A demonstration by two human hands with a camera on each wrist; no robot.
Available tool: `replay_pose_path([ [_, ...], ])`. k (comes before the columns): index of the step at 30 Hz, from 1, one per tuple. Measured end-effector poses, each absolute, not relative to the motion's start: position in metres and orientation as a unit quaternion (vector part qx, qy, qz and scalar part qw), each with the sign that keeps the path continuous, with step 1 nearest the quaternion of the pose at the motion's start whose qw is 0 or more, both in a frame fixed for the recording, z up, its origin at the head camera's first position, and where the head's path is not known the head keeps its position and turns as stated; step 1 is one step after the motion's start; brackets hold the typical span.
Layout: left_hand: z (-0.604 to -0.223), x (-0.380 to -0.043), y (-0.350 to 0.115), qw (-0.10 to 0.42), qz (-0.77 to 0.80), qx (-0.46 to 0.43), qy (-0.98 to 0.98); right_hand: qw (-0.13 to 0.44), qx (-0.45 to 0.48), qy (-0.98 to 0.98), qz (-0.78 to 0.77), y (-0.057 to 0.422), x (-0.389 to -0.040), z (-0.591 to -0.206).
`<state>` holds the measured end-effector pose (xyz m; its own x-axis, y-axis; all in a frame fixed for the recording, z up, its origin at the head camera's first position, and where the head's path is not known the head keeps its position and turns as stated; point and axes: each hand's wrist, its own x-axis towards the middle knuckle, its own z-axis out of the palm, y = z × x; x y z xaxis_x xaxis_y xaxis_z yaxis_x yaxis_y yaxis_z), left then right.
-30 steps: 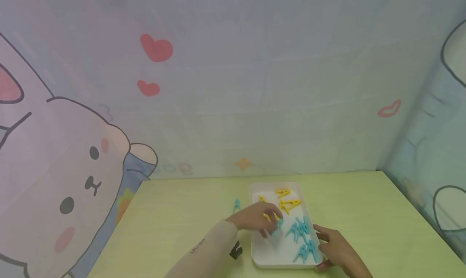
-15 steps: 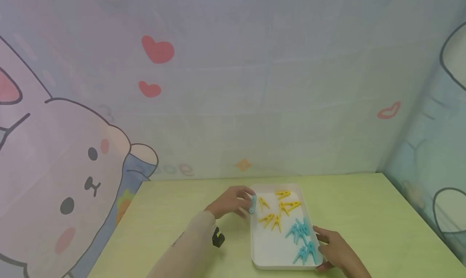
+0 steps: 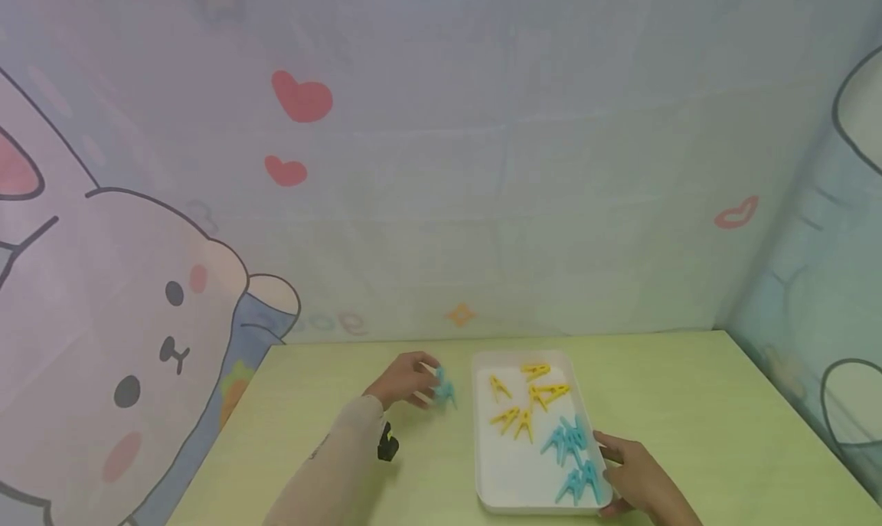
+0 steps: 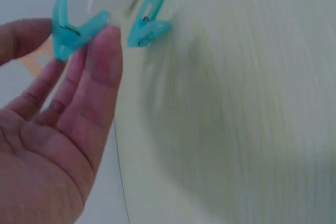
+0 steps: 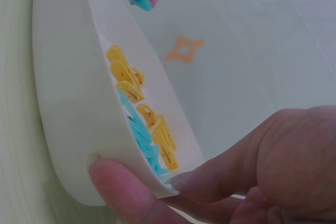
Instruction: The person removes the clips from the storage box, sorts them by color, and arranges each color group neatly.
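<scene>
My left hand (image 3: 406, 380) is over the table left of the white tray (image 3: 513, 472). Between its thumb and fingertips it pinches a teal clothespin (image 4: 79, 31), which also shows in the right wrist view. On the table just beyond lies a second teal clothespin (image 4: 148, 20). My right hand (image 3: 637, 468) grips the tray's near right edge, its fingertips (image 5: 121, 182) at the outer wall and rim. Inside the tray, yellow clothespins (image 3: 549, 390) lie spread toward the far half, while several teal ones (image 3: 572, 484) are grouped along the right side.
The tray stands on a light green table (image 3: 310, 411), right of the middle. Behind it hangs a printed cloth backdrop (image 3: 524, 204) with hearts and a rabbit. A small black object (image 3: 388, 443) sits at the left wrist.
My left hand has moved from inside the tray, over its left rim, to the table on the left, with a teal clothespin. The right hand keeps its grip on the tray.
</scene>
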<state>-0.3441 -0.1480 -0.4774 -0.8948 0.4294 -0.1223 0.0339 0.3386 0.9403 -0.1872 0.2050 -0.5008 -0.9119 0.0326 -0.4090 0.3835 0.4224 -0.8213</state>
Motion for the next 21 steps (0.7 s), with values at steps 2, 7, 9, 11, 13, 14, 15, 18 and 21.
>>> replay_pose_path([
  [2, -0.48, -0.346, -0.151, 0.158, 0.536, 0.123, 0.82, 0.167, 0.125, 0.825, -0.525, 0.205, -0.187, -0.5],
  [7, -0.495, -0.355, -0.155, 0.106, 0.441, 0.081, 0.888, 0.169, 0.127, 0.823, -0.528, 0.205, -0.186, -0.501],
  [9, -0.503, -0.359, -0.154, 0.092, 0.411, 0.073, 0.904, 0.17, 0.13, 0.823, -0.527, 0.205, -0.186, -0.501],
  [11, -0.509, -0.362, -0.152, 0.081, 0.392, 0.064, 0.914, 0.169, 0.129, 0.823, -0.526, 0.205, -0.185, -0.501],
  [13, -0.512, -0.364, -0.148, 0.068, 0.374, 0.06, 0.923, 0.166, 0.127, 0.824, -0.527, 0.206, -0.184, -0.502],
  [14, -0.513, -0.364, -0.146, 0.061, 0.361, 0.057, 0.929, 0.165, 0.125, 0.824, -0.527, 0.206, -0.184, -0.502],
  [15, -0.513, -0.364, -0.143, 0.054, 0.349, 0.054, 0.934, 0.164, 0.123, 0.824, -0.528, 0.206, -0.184, -0.502],
  [18, -0.513, -0.361, -0.136, 0.032, 0.306, 0.044, 0.95, 0.16, 0.118, 0.828, -0.524, 0.205, -0.185, -0.502],
  [21, -0.511, -0.357, -0.13, 0.019, 0.261, 0.043, 0.964, 0.158, 0.115, 0.831, -0.521, 0.205, -0.186, -0.502],
])
